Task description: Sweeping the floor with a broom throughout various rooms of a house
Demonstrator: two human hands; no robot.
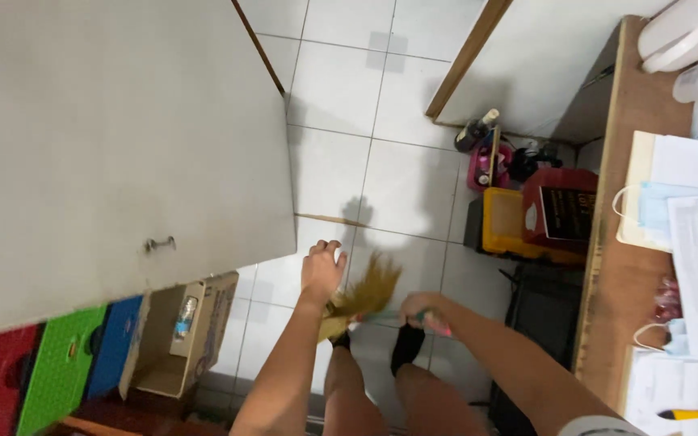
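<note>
I look down at a white tiled floor [397, 186]. My right hand [423, 311] grips the handle of a short straw broom [367, 291], whose tan bristles fan out over the tiles in front of my feet. My left hand [321, 269] is stretched forward just left of the bristles, fingers spread, holding nothing. It is close to the lower corner of a white cabinet door [123, 153] that hangs ajar on the left. My legs and dark socks show below the hands.
An open cardboard box [187, 335] and red, green and blue crates [58, 363] stand at the lower left. Yellow and red boxes [535, 218] and bottles sit under a wooden desk [620, 266] on the right, which carries papers and face masks.
</note>
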